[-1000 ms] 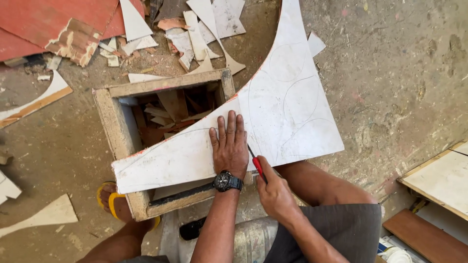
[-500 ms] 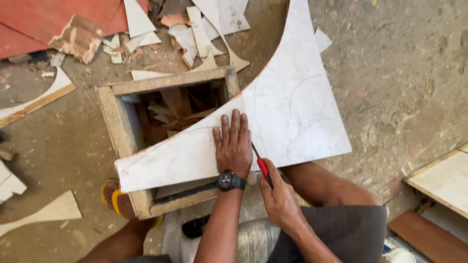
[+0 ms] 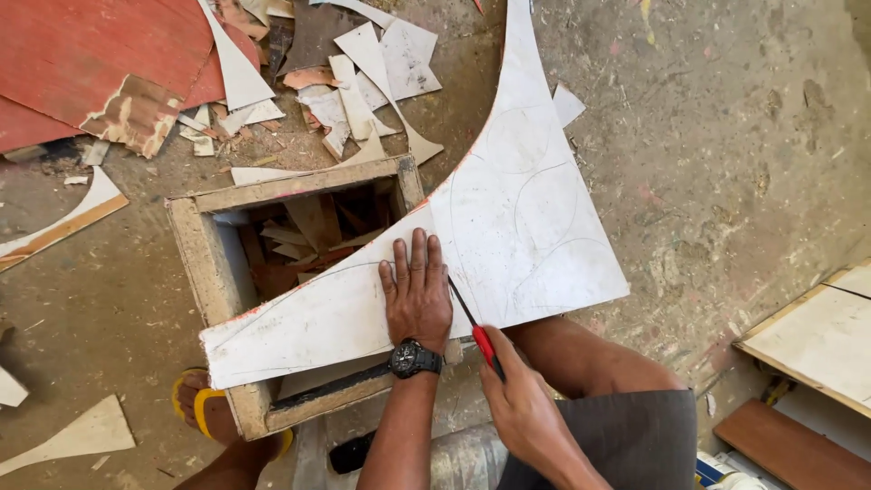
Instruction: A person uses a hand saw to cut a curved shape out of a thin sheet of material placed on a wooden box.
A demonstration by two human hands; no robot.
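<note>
A large white curved board [image 3: 517, 209] with drawn arcs lies across an open wooden box [image 3: 195, 263]. My left hand [image 3: 415, 295], with a black wristwatch, presses flat on the board near its front edge. My right hand [image 3: 522, 408] grips a thin tool with a red handle [image 3: 474, 328]; its dark blade rests on the board just right of my left hand's fingers.
Offcuts fill the wooden box. More white and brown scraps [image 3: 363, 73] and a red sheet [image 3: 100, 63] lie on the dusty floor behind. White panels [image 3: 817, 336] stack at the right. My foot in a yellow sandal [image 3: 204, 408] is by the box's front corner.
The camera view has shifted slightly. Both hands hold nearly the same places, and the red-handled tool's blade stays on the board beside my left hand.
</note>
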